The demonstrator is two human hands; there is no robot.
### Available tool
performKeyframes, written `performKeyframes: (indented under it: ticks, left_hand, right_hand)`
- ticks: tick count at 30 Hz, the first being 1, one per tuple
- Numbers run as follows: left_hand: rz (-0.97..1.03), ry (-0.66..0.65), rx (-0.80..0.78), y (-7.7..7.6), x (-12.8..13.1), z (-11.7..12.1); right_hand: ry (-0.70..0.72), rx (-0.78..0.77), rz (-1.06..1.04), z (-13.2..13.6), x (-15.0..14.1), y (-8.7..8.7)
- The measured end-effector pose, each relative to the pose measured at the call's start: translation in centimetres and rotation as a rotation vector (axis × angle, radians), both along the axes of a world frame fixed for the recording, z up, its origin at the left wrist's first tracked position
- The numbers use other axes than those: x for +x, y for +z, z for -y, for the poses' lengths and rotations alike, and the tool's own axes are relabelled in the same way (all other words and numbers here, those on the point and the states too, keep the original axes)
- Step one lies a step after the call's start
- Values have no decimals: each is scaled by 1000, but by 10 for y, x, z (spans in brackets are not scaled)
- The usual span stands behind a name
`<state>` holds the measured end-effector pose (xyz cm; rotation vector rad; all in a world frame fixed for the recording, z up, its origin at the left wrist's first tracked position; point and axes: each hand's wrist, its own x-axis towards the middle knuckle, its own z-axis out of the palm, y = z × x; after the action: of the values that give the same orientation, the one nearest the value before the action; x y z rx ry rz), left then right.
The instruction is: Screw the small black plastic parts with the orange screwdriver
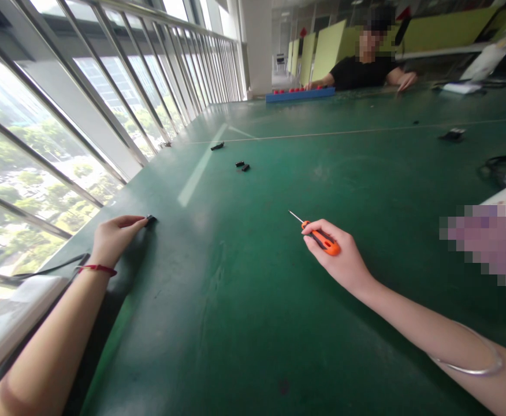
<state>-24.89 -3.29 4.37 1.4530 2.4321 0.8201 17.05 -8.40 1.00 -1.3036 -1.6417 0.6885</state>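
Note:
An orange-and-black screwdriver (327,242) rests in my right hand (337,248), its thin metal shaft pointing up and to the left over the green tabletop (253,300). My fingers are closed around its handle. Over on the left, my left hand (118,234) pinches a small black part (151,221) between thumb and fingertips, at or just above the table; its exact kind is too small to make out. Farther up the table lie two small black pieces (243,166) side by side, with another black piece (217,146) behind them.
Metal railings (118,75) and windows border the left side. A white box-like object (19,323) with a cable sits by my left forearm. Across the table is a person (365,69) beside a blue rack (300,95) with red tops. A dark item (454,134) and cables lie at right.

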Motion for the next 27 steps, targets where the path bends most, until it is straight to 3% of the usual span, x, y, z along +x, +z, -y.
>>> performKeyframes:
  ticks: [12, 27]
  left_hand:
    - [135, -17, 29, 2, 0, 2]
    - [20, -31, -40, -1, -4, -1]
  right_hand:
    - [26, -13, 29, 1, 0, 1]
    - [59, -14, 71, 1, 0, 0]
